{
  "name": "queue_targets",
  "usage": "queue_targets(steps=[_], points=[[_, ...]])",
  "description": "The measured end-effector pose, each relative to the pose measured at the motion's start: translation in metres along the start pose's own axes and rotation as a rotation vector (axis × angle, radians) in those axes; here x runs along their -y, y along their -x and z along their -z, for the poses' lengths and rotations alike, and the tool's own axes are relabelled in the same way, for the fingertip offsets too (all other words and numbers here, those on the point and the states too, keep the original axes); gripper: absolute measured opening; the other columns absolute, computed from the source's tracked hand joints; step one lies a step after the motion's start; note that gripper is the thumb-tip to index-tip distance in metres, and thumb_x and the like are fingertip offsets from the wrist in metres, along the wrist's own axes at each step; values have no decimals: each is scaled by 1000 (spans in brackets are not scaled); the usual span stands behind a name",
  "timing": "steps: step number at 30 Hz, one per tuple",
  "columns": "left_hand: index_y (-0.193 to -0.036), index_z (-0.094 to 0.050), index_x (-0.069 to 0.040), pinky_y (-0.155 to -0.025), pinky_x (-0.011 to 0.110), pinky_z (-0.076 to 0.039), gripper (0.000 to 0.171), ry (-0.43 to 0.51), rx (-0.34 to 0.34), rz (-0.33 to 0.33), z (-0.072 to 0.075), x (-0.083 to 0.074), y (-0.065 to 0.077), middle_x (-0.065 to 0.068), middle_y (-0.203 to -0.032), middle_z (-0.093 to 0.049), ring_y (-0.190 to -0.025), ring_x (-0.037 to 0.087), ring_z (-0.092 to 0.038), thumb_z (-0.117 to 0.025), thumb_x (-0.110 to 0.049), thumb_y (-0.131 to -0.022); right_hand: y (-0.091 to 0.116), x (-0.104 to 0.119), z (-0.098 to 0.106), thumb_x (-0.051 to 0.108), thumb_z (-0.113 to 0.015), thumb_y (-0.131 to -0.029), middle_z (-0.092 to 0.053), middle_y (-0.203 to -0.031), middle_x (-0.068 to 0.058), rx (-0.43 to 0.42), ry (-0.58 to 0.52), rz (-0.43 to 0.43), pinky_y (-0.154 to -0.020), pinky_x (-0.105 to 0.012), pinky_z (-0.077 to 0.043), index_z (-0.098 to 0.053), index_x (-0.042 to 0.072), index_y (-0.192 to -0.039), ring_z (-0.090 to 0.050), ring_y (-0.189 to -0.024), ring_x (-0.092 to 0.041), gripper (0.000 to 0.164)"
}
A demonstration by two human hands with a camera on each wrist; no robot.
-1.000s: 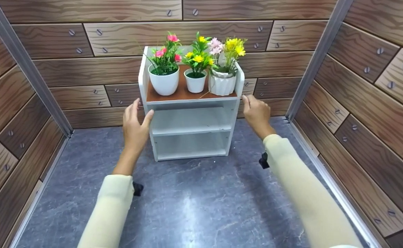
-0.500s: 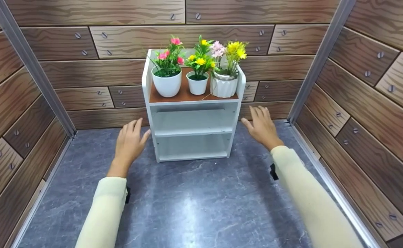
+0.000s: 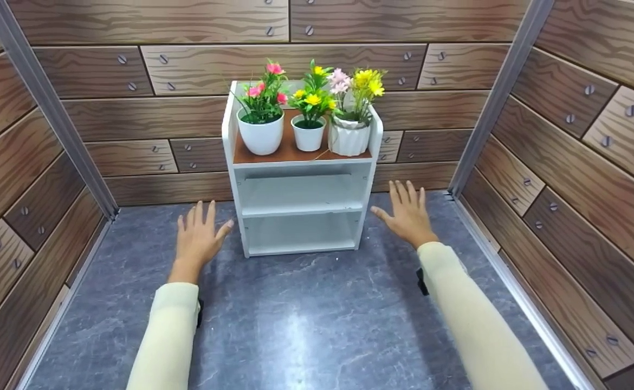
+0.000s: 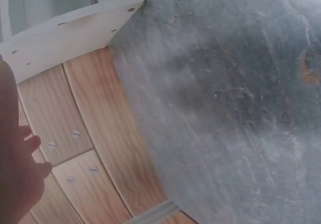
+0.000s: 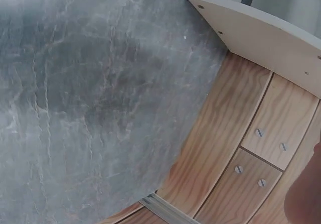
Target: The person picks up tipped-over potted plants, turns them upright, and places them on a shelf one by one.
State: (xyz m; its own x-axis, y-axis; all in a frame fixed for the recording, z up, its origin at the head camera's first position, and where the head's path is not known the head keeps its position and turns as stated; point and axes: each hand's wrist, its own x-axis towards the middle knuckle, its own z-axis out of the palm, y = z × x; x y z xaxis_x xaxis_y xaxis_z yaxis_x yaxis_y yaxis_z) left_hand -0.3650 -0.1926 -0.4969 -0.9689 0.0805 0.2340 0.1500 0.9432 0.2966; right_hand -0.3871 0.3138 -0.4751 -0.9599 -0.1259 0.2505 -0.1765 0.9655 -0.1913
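Observation:
A small white shelf unit point(image 3: 301, 209) with a brown top board stands against the back wall. On its top, from left to right, are a white pot with pink flowers point(image 3: 261, 132), a smaller white pot with yellow flowers point(image 3: 309, 138) and a ribbed white pot with pink and yellow flowers point(image 3: 349, 138). My left hand point(image 3: 196, 238) hovers to the left of the unit, fingers spread, holding nothing. To the right of it, my right hand point(image 3: 408, 216) is likewise spread and holds nothing. Both wrist views show the unit's side panels and only part of each hand.
Wood-patterned walls point(image 3: 187, 114) with painted screws surround the unit at the back and sides. Metal posts point(image 3: 504, 97) mark the corners. The floor point(image 3: 295, 325) is grey and marble-like, with a bright reflection in front of the unit.
Both hands have moved down from beside the unit's upper part. The right hand's curled fingers have straightened and spread; the left hand's have spread too. The pots stay in place.

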Motion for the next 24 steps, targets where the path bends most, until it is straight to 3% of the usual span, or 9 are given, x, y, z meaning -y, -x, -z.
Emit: queue_targets(steps=[7,11,24], points=[[-164,-11,-17,-117,72,3,84,-17,48,13,-5,4,1,23,-168,-3,-154,44,-6,-26,-70,-100,2,2,-10,73,-42,-95,-9,-169,-16,15,50,-3,-116,-64,20,-9,11,-163,4,-155,-41,98],[-164,-7,-21,-113,75,11,86,-50,91,22,-6,4,1,18,-169,6,-155,42,2,-20,-74,-98,5,1,-14,73,-43,-94,-10,-169,-16,16,71,-5,-117,-66,18,-9,13,-163,5,-156,-39,98],[-164,-7,-20,-111,75,16,88,-34,96,31,-6,3,3,19,-169,5,-155,43,4,-18,-76,-97,4,2,-18,73,-46,-93,-15,-168,-16,3,74,-1,-118,-67,13,-14,13,-163,2,-156,-39,98]])
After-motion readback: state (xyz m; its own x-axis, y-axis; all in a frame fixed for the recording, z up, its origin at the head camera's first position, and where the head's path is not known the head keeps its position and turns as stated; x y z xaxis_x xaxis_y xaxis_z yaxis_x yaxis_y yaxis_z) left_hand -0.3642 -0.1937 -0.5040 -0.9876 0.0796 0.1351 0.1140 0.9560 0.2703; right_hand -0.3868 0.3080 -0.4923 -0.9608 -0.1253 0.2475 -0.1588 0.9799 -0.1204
